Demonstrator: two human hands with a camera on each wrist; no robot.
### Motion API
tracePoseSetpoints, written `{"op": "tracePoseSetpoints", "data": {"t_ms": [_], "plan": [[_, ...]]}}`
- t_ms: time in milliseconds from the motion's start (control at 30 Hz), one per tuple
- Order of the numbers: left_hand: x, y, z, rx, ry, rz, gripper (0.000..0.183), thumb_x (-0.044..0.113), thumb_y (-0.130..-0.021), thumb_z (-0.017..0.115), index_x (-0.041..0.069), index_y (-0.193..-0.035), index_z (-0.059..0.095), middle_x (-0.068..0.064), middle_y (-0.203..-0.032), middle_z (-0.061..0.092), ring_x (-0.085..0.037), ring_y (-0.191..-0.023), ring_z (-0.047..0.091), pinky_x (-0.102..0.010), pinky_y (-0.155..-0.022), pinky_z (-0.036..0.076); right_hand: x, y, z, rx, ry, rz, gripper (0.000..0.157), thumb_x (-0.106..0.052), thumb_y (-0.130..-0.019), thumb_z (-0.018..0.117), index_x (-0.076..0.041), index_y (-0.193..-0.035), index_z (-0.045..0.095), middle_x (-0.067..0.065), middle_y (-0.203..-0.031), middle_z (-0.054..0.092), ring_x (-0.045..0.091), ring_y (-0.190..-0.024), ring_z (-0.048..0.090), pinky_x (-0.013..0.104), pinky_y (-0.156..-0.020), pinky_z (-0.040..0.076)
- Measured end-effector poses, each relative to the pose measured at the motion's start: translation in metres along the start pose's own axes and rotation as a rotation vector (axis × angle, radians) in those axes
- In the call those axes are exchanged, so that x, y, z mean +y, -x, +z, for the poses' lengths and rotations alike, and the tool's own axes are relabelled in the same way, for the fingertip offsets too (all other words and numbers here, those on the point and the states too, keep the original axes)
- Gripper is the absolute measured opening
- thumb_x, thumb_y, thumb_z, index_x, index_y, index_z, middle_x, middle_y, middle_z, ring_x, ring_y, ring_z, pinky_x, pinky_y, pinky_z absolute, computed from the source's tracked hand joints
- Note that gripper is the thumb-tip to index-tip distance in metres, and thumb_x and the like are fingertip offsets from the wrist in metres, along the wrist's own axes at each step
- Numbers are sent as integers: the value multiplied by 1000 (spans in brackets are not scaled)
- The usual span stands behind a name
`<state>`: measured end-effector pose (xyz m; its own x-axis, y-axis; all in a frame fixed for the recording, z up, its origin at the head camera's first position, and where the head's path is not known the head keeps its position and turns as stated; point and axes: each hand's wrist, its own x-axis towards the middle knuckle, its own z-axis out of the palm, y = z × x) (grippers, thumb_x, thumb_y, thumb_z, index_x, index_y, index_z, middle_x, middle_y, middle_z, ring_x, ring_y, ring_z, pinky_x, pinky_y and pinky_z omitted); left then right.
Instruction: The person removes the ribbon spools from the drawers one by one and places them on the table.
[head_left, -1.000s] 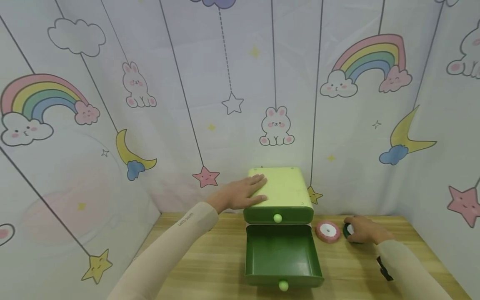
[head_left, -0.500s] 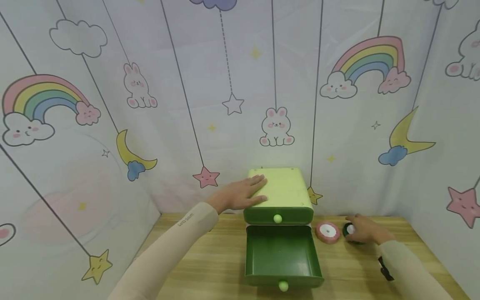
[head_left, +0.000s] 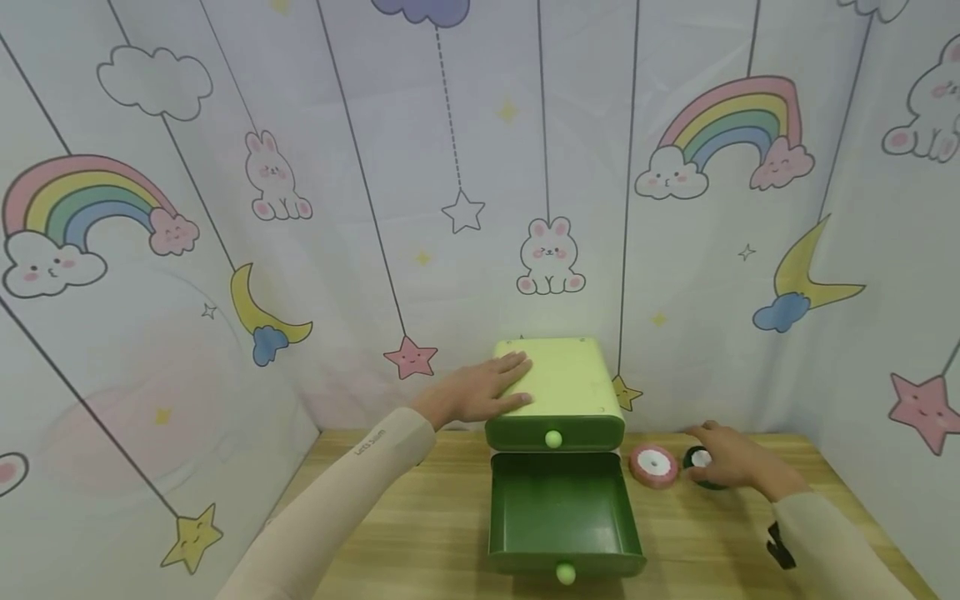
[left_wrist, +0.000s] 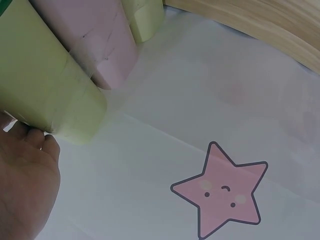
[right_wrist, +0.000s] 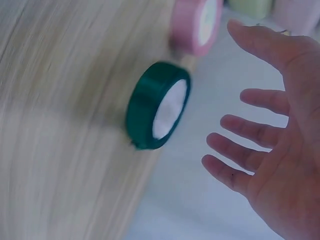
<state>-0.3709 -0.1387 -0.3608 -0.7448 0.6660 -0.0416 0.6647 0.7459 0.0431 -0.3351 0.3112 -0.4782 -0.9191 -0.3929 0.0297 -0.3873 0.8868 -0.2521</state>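
My left hand (head_left: 480, 393) rests flat on the pale green top of a small drawer cabinet (head_left: 566, 375), fingers straight. Its lower dark green drawer (head_left: 566, 508) is pulled out with nothing inside; the upper drawer (head_left: 525, 435) is closed. Over a dark green ribbon roll (right_wrist: 157, 107) hovers my right hand (right_wrist: 280, 125), fingers spread and apart from it in the right wrist view. The roll has a white core and lies flat on the table. Beside it, nearer the cabinet, lies a pink ribbon roll (head_left: 654, 467), also with a white core.
The wooden table (head_left: 405, 517) meets a printed cloth backdrop (head_left: 450, 275) at the back and both sides. The open drawer juts toward the front. A black strap (head_left: 780, 546) hangs beneath the right sleeve.
My right hand has let go of the green ribbon roll and lifted slightly up and to the right, fingers opening. The left hand stays on the cabinet.
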Motion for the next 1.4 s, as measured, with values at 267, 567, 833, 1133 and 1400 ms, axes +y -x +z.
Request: {"op": "tracePoseSetpoints", "data": {"t_ms": [267, 567, 833, 1133, 1400], "plan": [[0, 0, 1, 4, -7, 1, 85, 76, -104, 20, 25, -171, 9, 4, -180, 6, -18, -167, 8, -41, -135, 20, -28, 11, -8, 70, 33, -60, 74, -37, -84, 88, 8, -136, 62, 32, -129, 64, 51, -115, 64, 66, -95, 56], [0, 0, 1, 3, -4, 4, 83, 75, -105, 22, 25, -171, 10, 3, -180, 7, -18, -167, 9, -41, -135, 20, -62, 26, -18, 156, 31, -175, 56, -26, -84, 89, 2, -127, 68, 21, -123, 69, 39, -111, 69, 55, -92, 60], [-1, 1, 0, 2, -11, -1, 84, 76, -105, 21, 26, -171, 9, 4, -180, 6, -18, -167, 8, -42, -135, 21, -106, 39, -28, 256, 82, -312, 39, -23, -82, 90, -13, -116, 75, 1, -112, 73, 22, -101, 70, 41, -83, 62], [0, 0, 1, 0, -10, 3, 84, 77, -104, 20, 26, -171, 9, 3, -180, 6, -18, -167, 9, -41, -135, 20, -135, 52, -27, 333, 125, -457, 39, -22, -85, 88, -14, -120, 73, -4, -113, 70, 17, -99, 69, 35, -80, 61], [0, -1, 0, 0, -12, -2, 85, 77, -104, 19, 25, -171, 9, 2, -180, 6, -19, -167, 9, -42, -135, 20, -161, 63, -22, 435, 121, -574, 43, -21, -82, 90, -13, -120, 72, -2, -118, 68, 19, -105, 66, 33, -82, 61]]}}
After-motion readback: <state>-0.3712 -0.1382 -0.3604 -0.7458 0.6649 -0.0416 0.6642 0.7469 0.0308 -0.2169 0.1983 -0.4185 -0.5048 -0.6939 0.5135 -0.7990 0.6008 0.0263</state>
